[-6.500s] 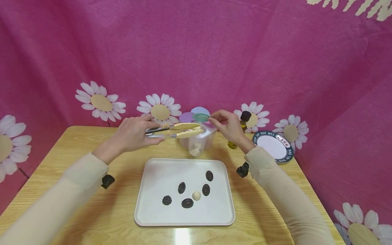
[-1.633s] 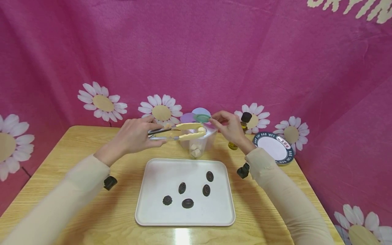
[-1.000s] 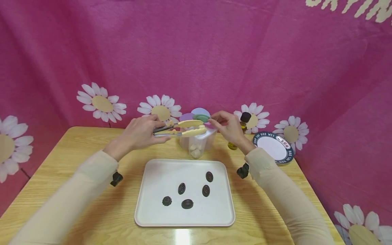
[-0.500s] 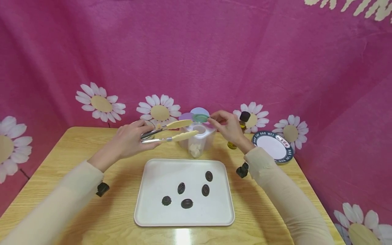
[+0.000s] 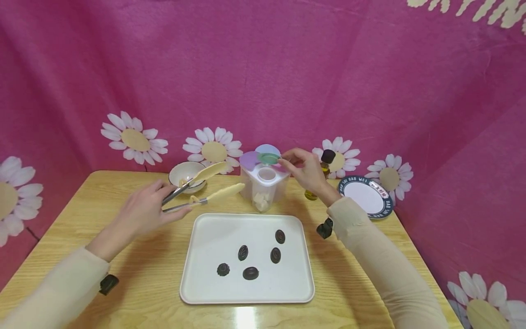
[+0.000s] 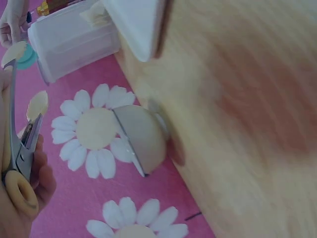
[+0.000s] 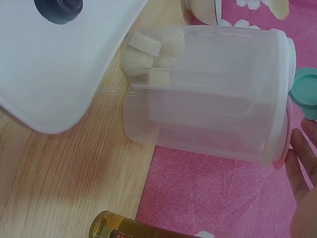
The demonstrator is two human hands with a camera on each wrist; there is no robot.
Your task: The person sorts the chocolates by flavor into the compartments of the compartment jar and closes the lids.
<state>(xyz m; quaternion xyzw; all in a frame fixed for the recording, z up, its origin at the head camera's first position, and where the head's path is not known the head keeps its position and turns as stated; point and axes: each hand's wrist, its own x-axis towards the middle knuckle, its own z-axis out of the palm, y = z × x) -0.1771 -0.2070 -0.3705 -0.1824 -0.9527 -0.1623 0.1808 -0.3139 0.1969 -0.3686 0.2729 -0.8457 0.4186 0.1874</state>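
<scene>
Tongs (image 5: 210,171) within the left grip (image 5: 141,210)

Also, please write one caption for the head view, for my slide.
Left hand holds open tongs; right hand holds a green canister lid beyond a tray with five dark chocolates.

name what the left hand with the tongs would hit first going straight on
Likely the clear container: the tongs in the left hand point toward it, though depth is unclear; they might pass above.
</scene>
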